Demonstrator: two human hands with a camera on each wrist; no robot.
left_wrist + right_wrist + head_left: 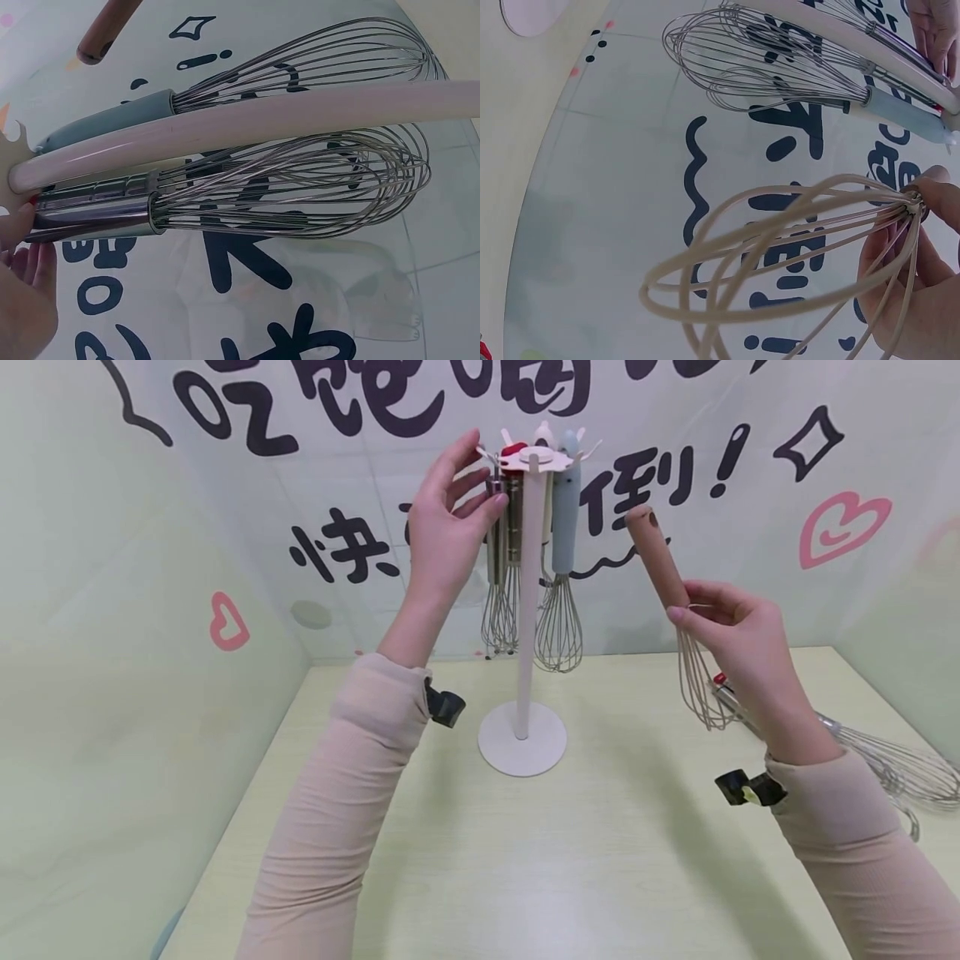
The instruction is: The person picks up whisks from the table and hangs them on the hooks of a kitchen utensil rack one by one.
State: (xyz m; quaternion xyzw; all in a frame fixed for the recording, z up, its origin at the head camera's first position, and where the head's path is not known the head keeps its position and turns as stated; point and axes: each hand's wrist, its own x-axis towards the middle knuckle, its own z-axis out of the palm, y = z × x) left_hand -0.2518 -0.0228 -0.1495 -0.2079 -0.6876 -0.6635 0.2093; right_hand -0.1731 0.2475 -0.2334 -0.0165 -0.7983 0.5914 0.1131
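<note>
Head view: the right hand (750, 643) pinches a brown balloon whisk (667, 578) at three o'clock of the white stand (527, 610), where handle meets wires. Its matte, straight handle (655, 550) tilts toward eleven, a dark spot near the end; its slim beige wires (697, 689) bow out toward five. The left hand (450, 518) grips a steel-handled whisk (496, 547) hanging at the stand's eleven.

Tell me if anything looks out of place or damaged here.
Nothing looks spilled or plainly damaged. One untidy spot: metal whisks lie loose on the table, at the right, while other whisks hang on the stand.
</note>
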